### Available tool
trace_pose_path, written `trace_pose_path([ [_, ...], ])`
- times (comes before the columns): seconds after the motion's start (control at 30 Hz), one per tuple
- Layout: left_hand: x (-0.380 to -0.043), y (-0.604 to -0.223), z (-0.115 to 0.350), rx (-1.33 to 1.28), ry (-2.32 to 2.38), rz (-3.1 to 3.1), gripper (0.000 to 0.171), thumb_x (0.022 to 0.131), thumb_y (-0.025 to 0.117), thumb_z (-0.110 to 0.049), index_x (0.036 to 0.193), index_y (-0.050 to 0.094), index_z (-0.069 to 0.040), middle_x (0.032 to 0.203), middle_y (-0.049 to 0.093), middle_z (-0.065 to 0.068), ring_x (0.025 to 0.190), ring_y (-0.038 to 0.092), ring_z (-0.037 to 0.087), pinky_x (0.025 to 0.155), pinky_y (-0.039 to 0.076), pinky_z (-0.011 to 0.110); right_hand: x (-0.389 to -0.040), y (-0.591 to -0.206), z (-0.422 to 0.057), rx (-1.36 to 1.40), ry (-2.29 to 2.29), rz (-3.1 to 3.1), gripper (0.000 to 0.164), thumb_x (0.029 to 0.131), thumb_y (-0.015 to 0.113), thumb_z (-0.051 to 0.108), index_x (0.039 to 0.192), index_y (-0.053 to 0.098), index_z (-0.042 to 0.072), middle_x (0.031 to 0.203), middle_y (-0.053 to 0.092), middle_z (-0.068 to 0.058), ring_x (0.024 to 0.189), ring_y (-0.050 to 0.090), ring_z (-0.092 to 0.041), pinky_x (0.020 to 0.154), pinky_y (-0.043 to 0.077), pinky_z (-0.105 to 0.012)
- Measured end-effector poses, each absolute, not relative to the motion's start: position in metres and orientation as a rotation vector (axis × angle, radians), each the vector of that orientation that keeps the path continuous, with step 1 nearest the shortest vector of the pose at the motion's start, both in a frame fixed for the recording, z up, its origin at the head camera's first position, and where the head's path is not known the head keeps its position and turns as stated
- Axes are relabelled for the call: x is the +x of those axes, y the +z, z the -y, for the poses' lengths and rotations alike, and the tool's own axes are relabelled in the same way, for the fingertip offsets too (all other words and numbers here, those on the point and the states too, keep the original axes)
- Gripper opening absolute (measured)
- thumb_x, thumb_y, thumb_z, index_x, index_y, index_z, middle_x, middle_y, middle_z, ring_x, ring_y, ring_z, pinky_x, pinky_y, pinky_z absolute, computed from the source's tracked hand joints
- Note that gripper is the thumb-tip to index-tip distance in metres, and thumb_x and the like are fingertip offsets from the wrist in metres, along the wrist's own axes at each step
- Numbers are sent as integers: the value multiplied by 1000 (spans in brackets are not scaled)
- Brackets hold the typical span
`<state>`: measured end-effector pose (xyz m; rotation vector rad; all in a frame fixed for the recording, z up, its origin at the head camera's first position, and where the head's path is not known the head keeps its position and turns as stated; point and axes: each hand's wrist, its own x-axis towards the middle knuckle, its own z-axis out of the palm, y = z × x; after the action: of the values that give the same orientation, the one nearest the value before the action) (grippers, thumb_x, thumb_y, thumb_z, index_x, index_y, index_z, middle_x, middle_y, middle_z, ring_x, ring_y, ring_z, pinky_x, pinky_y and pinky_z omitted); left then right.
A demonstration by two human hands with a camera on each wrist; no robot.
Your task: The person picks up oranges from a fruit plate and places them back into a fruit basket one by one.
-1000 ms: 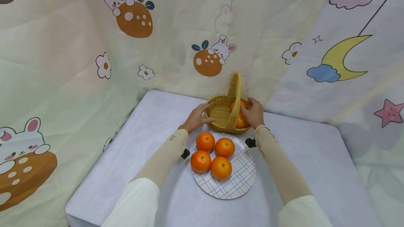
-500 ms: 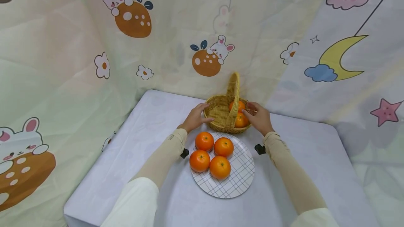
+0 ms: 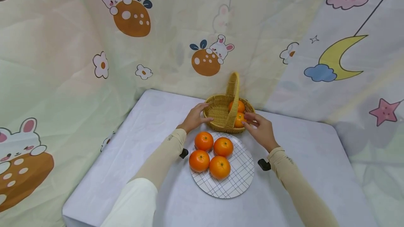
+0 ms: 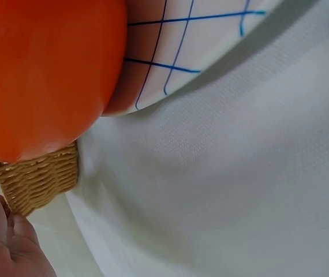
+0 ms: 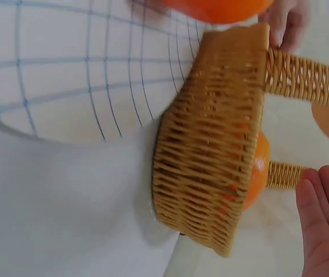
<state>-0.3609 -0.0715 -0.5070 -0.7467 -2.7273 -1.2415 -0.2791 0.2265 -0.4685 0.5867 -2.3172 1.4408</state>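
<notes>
A wicker basket (image 3: 217, 112) with a tall arched handle stands at the back of the table. Two oranges lie in its right half, the rear one (image 3: 241, 107) and the front one (image 3: 238, 120). My left hand (image 3: 192, 119) holds the basket's left end, thumb and fingers spread round the rim. Over the right end is my right hand (image 3: 262, 131), its fingertips by the front orange. In the right wrist view the fingers (image 5: 320, 208) of that hand look nearly straight, with nothing between them. Whether they touch the orange cannot be told.
In front of the basket sits a round white plate (image 3: 241, 181) with a blue grid, bearing several oranges (image 3: 220, 167) on its left side. A white cloth covers the table (image 3: 293, 164). Printed fabric (image 3: 170, 45) hangs close behind the basket.
My right hand has drawn back from inside the basket, moving right and toward me, and both oranges there show more fully. The left hand stays at the basket's left end.
</notes>
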Motion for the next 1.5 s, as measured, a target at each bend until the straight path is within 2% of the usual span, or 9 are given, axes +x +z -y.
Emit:
trace_pose_path([
  [0.13,-360,-508,72,-754,-1247,2715,77,84,77,-38,141,46,2,147,43,12,135,41,27,112,34,41,-252,-460,-215,646,1516,2264,35,81,72,-11,115,63,-14,111,64,-30,99,63,-45,84,53,-49],
  [0.23,-360,-509,73,-749,-1242,2722,78,84,77,-40,142,46,2,148,42,11,135,41,26,111,35,40,-233,-457,-205,683,1581,2256,34,81,72,-13,113,62,-16,109,63,-32,98,62,-48,84,53,-49],
  [0.5,-360,-509,72,-730,-1271,2719,76,84,77,-36,142,45,1,148,41,9,136,40,24,111,35,39,-202,-475,-188,787,1664,2265,35,81,73,-10,114,63,-13,111,64,-29,99,63,-43,84,53,-48],
  [0.77,-361,-512,73,-725,-1299,2685,76,84,78,-34,142,45,1,149,41,9,136,39,25,111,35,40,-190,-499,-183,808,1657,2191,36,77,74,-14,112,64,-11,108,64,-25,96,64,-39,85,54,-40],
  [1.0,-360,-511,72,-713,-1312,2711,76,85,77,-37,143,45,0,150,40,8,137,38,24,112,33,39,-172,-484,-173,892,1583,2145,37,72,75,-19,107,63,-16,100,63,-28,88,64,-41,79,54,-48],
  [1.1,-359,-509,72,-714,-1315,2705,75,85,77,-34,143,45,0,149,41,9,137,38,25,112,33,40,-169,-484,-170,943,1594,2119,38,72,75,-20,107,63,-16,101,63,-29,88,63,-43,78,54,-48],
  [1.33,-356,-505,71,-701,-1314,2703,73,85,78,-30,143,45,1,149,41,10,138,37,25,113,32,39,-162,-487,-163,1000,1605,2075,38,70,73,-23,106,62,-18,100,62,-32,85,62,-46,80,56,-42],
  [1.5,-357,-507,71,-708,-1303,2703,73,85,78,-30,142,45,2,149,41,10,137,38,25,113,32,39,-158,-491,-159,1015,1601,2071,40,69,74,-22,107,62,-17,102,62,-31,87,63,-45,77,55,-47],
])
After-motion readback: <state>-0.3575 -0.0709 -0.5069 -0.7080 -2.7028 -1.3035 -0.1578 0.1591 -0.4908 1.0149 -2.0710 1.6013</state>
